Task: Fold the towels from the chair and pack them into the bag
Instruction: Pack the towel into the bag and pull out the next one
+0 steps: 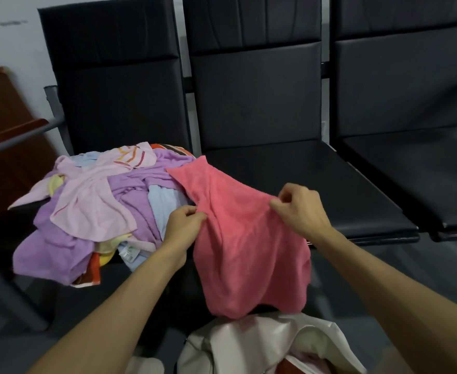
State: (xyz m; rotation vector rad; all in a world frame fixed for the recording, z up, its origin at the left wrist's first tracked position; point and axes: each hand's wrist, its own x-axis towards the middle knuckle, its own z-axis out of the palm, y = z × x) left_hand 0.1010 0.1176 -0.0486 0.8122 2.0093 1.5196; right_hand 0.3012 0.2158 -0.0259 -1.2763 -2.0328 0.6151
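A coral-pink towel (pixel 248 247) hangs in the air in front of the middle seat. My left hand (pixel 185 225) pinches its upper edge on the left, and my right hand (pixel 300 209) pinches the upper edge on the right. One corner of the towel sticks up toward the chair back. A heap of unfolded towels (pixel 92 206), purple, pale pink, light blue and striped, covers the left chair seat (pixel 25 209). Below the hanging towel stands a white bag (pixel 248 344), open at the top with something pink and red inside.
Three black padded chairs stand in a row; the middle seat (pixel 316 182) and the right seat (pixel 421 168) hold nothing. A brown wooden piece of furniture (pixel 3 136) stands at the left wall. Grey floor lies in front of the chairs.
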